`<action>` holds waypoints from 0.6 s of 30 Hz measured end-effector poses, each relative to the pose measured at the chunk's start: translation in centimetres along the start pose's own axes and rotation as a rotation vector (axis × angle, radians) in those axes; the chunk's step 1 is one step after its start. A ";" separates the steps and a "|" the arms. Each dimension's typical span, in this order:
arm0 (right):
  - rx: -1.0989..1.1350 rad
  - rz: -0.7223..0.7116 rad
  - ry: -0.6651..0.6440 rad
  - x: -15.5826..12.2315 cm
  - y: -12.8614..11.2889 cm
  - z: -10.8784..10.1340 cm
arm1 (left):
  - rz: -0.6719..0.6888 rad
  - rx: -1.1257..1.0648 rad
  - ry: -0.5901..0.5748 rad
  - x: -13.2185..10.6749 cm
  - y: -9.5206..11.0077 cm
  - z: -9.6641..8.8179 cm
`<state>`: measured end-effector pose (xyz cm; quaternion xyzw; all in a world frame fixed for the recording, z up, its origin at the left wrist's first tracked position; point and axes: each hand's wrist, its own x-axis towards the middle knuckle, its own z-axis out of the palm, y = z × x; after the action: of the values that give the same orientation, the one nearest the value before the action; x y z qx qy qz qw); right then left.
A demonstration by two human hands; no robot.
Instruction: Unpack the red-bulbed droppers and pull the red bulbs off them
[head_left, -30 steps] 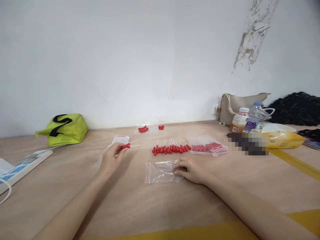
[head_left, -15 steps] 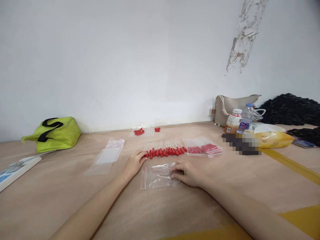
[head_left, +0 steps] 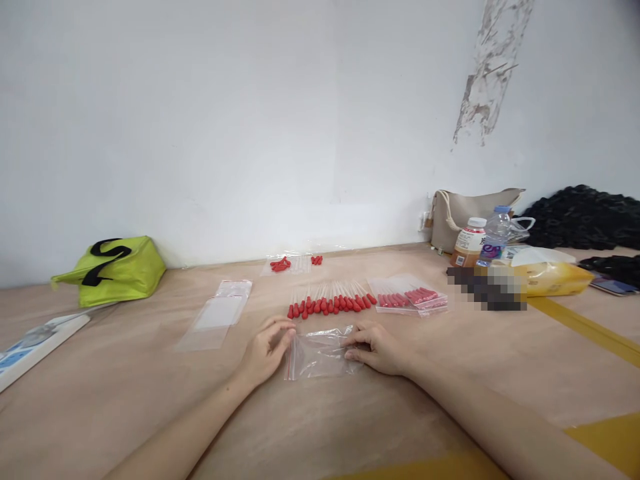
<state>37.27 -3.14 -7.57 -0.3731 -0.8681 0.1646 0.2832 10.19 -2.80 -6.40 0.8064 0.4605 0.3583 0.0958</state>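
A clear zip bag [head_left: 320,353] with a red seal strip lies flat on the brown table before me. My right hand [head_left: 377,347] rests on its right end, fingers curled and pressing the plastic. At the bag's left edge sits my left hand [head_left: 265,350], fingers loosely bent and touching the seal end; nothing shows in it. Just beyond the bag lies a row of several droppers with red bulbs [head_left: 330,303]. Right of that row are filled bags of red droppers [head_left: 413,297].
Empty clear bags [head_left: 217,313] lie to the left. Loose red bulbs [head_left: 283,264] sit near the wall. A green bag [head_left: 113,269] and a white board [head_left: 35,340] are far left. Bottles [head_left: 483,241], a beige bag [head_left: 470,213] and a yellow packet [head_left: 553,279] stand at the right.
My left hand carried a red-bulbed dropper from the left to the row, set it down, then drew back to the zip bag's left edge. The right hand stayed on the bag.
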 end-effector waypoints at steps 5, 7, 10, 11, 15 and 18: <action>-0.084 -0.067 -0.046 -0.2 -0.6 -0.8 | 0.197 0.114 -0.465 -2.2 2.0 -1.2; -0.122 -0.098 -0.194 -0.4 -0.7 -1.1 | 0.227 0.198 -0.584 -2.6 2.2 -1.7; -0.155 -0.117 -0.389 -0.6 -0.4 -1.4 | 0.238 0.273 -0.643 -2.9 2.1 -2.1; -0.155 -0.114 -0.420 -0.6 -0.3 -1.4 | 0.239 0.284 -0.648 -2.9 2.0 -2.2; -0.165 -0.110 -0.401 -0.7 -0.4 -1.8 | 0.250 0.277 -0.638 -3.1 1.8 -2.2; -0.146 -0.148 -0.336 -0.7 -1.3 -1.9 | 0.240 0.215 -0.613 -3.1 1.7 -2.1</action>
<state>38.10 -4.36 -5.69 -0.2952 -0.9378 0.1400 0.1179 8.94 -6.66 -5.57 0.9305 0.3473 0.0576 0.1015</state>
